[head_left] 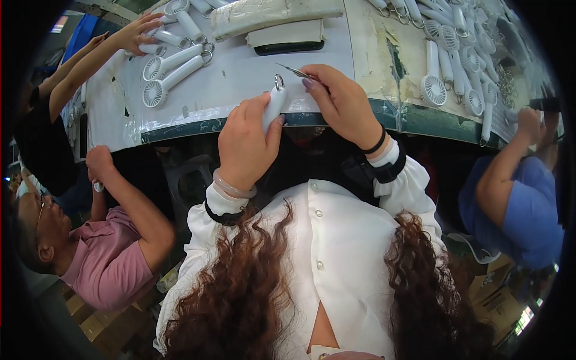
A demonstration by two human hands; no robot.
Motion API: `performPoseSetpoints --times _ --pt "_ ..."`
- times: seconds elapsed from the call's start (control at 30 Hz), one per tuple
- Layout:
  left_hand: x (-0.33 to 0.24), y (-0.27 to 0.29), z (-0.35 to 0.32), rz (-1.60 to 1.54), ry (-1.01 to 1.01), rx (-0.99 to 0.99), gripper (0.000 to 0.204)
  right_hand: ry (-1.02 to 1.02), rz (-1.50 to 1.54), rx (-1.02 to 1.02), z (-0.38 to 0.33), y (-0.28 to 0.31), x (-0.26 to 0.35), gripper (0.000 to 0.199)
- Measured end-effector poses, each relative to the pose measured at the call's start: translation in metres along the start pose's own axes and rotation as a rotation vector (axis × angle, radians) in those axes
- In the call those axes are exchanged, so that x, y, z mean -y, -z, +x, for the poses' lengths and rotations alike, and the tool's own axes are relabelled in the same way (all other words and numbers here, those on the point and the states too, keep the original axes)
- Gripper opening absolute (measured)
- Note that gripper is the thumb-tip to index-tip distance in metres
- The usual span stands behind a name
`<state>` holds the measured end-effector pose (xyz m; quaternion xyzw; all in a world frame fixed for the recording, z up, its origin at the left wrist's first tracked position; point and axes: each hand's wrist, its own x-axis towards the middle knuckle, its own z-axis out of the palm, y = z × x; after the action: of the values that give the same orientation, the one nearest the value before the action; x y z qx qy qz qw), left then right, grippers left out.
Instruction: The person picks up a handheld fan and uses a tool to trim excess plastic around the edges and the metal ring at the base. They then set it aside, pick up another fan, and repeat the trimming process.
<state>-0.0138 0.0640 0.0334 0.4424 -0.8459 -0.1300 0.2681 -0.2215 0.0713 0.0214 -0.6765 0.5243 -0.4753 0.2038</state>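
My left hand point(245, 139) is closed around a white handheld fan point(275, 107) at the table's front edge. Its handle end points away from me and carries a metal ring point(278, 80); the fan head is hidden in my palm. In my right hand point(339, 99), just to the right, thumb and fingers pinch slim pointed metal tweezers point(295, 71). Their tip points left, a little beyond the ring and apart from it. Two finished-looking white fans point(180, 71) with round grilles lie on the table to the left of my hands.
A dark flat case point(290, 48) lies under a pale padded strip point(277, 18) at the back. More white fans point(459, 60) are heaped at right. A co-worker's hand point(141, 35) reaches over fans at far left; other people sit on both sides.
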Motion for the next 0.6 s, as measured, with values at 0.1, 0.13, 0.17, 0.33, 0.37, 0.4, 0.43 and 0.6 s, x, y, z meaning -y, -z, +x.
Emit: performPoseSetpoints --times 0.1,0.13,0.17,0.33,0.37,0.4,0.43,0.6 --pt "-0.002 0.001 0.001 0.037 0.021 0.0 0.035 -0.005 -0.105 0.045 -0.01 0.009 0.004 0.024" --pt "-0.002 0.002 0.001 0.037 0.022 0.0 0.035 0.016 -0.133 0.061 -0.013 0.01 0.005 0.025" --pt "-0.002 0.002 0.001 0.041 0.02 0.008 0.035 0.036 -0.162 0.076 -0.016 0.01 0.005 0.025" --pt "-0.006 0.003 0.003 0.071 0.019 0.031 0.035 0.118 -0.381 0.085 -0.018 0.013 0.006 0.022" --pt "-0.006 0.003 0.003 0.082 0.019 0.034 0.035 0.118 -0.381 0.086 -0.018 0.013 0.007 0.022" --pt "-0.007 0.003 0.003 0.082 0.02 0.034 0.035 0.11 -0.412 0.091 -0.018 0.014 0.008 0.02" --pt "-0.007 0.004 0.002 0.091 0.022 0.037 0.036 0.102 -0.443 0.096 -0.019 0.014 0.009 0.017" --pt "-0.009 0.004 0.002 0.119 0.026 0.045 0.037 0.084 -0.499 0.093 -0.02 0.014 0.014 0.01"
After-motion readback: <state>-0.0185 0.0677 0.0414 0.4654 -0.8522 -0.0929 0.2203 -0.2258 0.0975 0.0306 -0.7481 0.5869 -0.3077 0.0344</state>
